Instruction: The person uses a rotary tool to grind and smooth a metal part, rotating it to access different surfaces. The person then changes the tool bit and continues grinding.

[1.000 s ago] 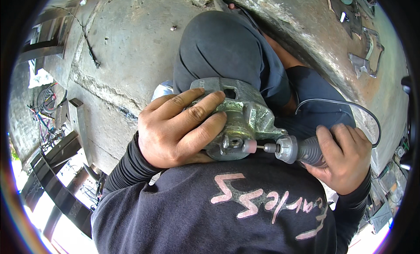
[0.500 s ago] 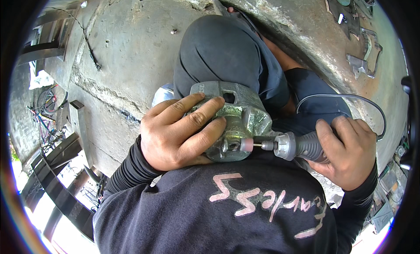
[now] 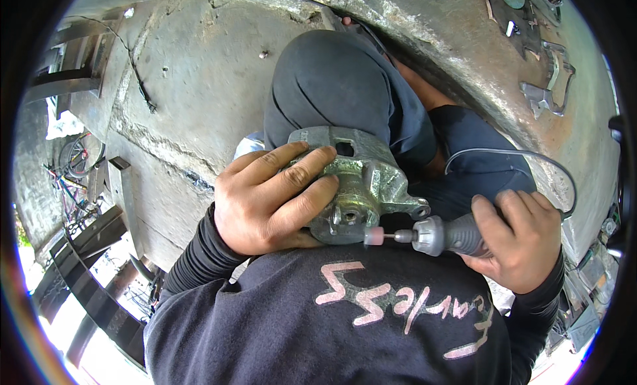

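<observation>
A grey metal brake caliper [image 3: 355,192] rests against my bent knee in dark trousers. My left hand [image 3: 275,196] grips its left side, fingers spread over the top; the thumb is mostly hidden. In my right hand [image 3: 517,239] is a grey rotary tool [image 3: 458,235], its body pointing left. A pink cylindrical grinding stone [image 3: 375,235] sits on the tool's thin shaft, at the caliper's lower edge near a small round hole; whether it touches the metal I cannot tell. A grey cord [image 3: 531,154] curves from the tool's back end over my leg.
Cracked concrete floor [image 3: 206,73] spreads to the left and ahead. Metal brackets [image 3: 551,86] and other parts lie at the far right. Steel beams [image 3: 123,192] and a bicycle [image 3: 78,158] stand at the left. A thin black cable [image 3: 139,83] lies on the floor.
My right hand has brought the rotary tool slightly left and down, so the grinding stone is lower, at the caliper's bottom edge. The left hand and caliper have hardly moved.
</observation>
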Available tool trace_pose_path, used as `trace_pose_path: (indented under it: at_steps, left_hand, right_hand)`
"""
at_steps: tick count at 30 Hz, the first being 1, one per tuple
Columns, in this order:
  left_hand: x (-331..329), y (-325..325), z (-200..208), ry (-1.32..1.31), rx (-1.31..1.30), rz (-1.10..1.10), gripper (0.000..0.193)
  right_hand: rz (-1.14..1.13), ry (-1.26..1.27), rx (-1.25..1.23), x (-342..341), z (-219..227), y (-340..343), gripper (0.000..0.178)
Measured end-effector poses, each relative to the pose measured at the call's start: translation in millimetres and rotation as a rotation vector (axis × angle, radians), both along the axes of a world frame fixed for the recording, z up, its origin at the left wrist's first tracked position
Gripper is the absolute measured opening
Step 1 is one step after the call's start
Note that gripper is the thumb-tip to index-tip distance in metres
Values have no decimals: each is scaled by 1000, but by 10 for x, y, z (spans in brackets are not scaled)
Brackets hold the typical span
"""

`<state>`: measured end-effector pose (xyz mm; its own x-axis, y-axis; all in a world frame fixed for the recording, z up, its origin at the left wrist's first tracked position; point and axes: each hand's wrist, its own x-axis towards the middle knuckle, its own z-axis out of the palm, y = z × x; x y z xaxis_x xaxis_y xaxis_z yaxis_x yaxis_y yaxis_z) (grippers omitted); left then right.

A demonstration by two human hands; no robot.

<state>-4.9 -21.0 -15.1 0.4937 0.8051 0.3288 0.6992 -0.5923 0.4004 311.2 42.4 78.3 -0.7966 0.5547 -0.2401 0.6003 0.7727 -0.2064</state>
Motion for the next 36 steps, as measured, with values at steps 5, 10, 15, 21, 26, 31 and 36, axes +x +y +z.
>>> trace_pose_path:
  at_steps: [5,10,15,21,26,31,36]
  left_hand:
    - [-59,96,65,21,-3,-55,73]
    - [-107,226,116,47,14,-116,80]
    - [-213,408,149,25,-52,-168,84]
    - [-355,499,78,-49,-92,-177,90]
    - [-341,196,71,108,53,64,95]
    - [279,-494,-296,-314,98,588,91]
    - [434,-626,-527,-630,-6,619,123]
  right_hand:
    - [-267,174,46,276,-137,-50,65]
    - [-655,635,-418,415,-464,-121,70]
    - [-762,1060,-1300,270,-761,7,79]
    - [-500,1137,-1452,-153,-1048,147,74]
    - [-581,1235,-1516,-221,-988,106,70]
    - [-584,1287,-1525,-251,-898,84,70]
    - [-453,1192,-1580,-341,-822,57,71]
